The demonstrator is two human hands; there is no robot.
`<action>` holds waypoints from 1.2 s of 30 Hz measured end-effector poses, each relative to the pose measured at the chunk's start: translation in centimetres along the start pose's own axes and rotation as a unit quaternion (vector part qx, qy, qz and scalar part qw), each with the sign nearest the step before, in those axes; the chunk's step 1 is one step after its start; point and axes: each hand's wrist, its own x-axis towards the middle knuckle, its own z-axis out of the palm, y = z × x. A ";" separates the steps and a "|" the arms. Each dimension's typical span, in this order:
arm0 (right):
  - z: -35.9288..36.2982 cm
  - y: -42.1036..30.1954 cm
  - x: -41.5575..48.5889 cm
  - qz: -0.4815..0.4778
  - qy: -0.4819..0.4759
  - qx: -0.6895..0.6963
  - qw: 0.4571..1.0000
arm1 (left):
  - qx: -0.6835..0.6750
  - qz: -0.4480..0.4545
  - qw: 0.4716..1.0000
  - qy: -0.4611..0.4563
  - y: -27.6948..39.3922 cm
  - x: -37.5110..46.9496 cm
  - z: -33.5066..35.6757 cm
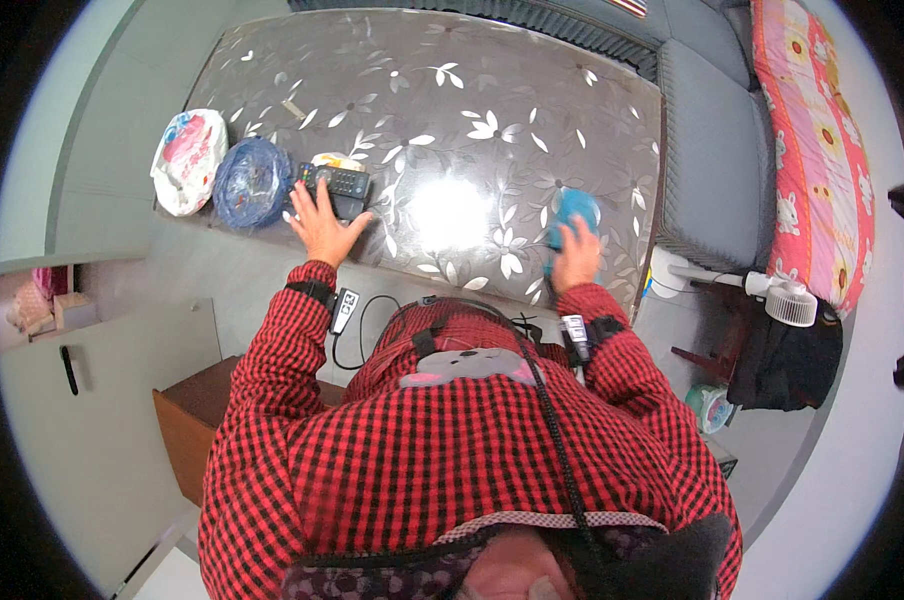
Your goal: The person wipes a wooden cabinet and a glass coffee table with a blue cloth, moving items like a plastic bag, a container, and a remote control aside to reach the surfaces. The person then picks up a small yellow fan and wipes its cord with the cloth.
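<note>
My left hand (323, 223) is spread at the table's near left, its fingertips at the edge of a black remote control (341, 180). Under the remote is a dark flat object (347, 208), partly hidden. A small yellow and white item (338, 161) shows just behind it. My right hand (576, 255), slightly blurred, presses a blue cloth (576, 210) onto the tabletop near the right side. The low table (437, 82) has a shiny grey cover with a white leaf and flower pattern.
Left of the remote stand a basket lined with blue plastic (251, 182) and another lined with a white bag (191, 161). A small pale strip (294, 109) lies farther back. A grey sofa (711, 150) borders the right side, with a white fan (789, 301) near its front.
</note>
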 end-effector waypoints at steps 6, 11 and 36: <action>3.3 -13.8 3.5 -0.202 -0.134 0.117 0.963 | -0.136 0.165 0.975 0.055 2.5 -2.4 -0.9; 4.1 -15.1 2.8 -0.247 -0.119 0.096 0.957 | -0.210 0.257 0.939 -0.088 5.1 -4.7 0.8; 2.8 12.8 10.0 0.222 -0.053 -0.158 0.961 | -0.060 0.187 0.969 -0.147 6.1 -6.2 6.0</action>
